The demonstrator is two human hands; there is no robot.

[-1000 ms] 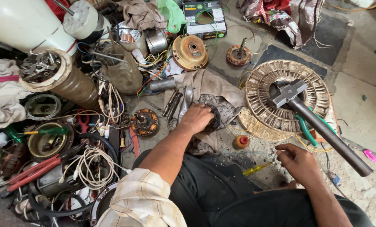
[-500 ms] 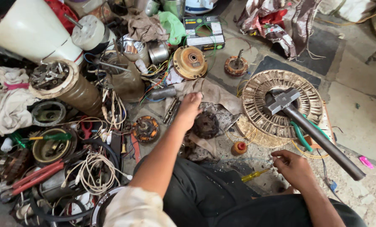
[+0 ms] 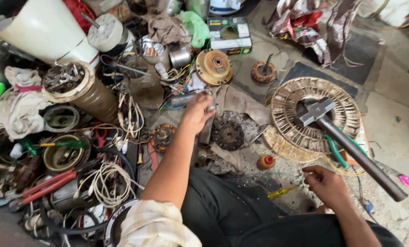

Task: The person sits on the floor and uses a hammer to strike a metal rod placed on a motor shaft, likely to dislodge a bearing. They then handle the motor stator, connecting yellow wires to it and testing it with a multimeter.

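Grey metal tools (image 3: 209,120) lie under our left hand (image 3: 197,112), their long axis running twelve to six; fingers curl closed around them. Our right hand (image 3: 325,185), well apart at four o'clock, pinches something too small to tell.

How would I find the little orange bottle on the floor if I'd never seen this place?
Start at the big round coil ring with the hammer lying across it, on the right. Look just past its lower left edge, on the gritty floor beside the dirty cloth. The little bottle stands there, orange with a red cap, the only one about.
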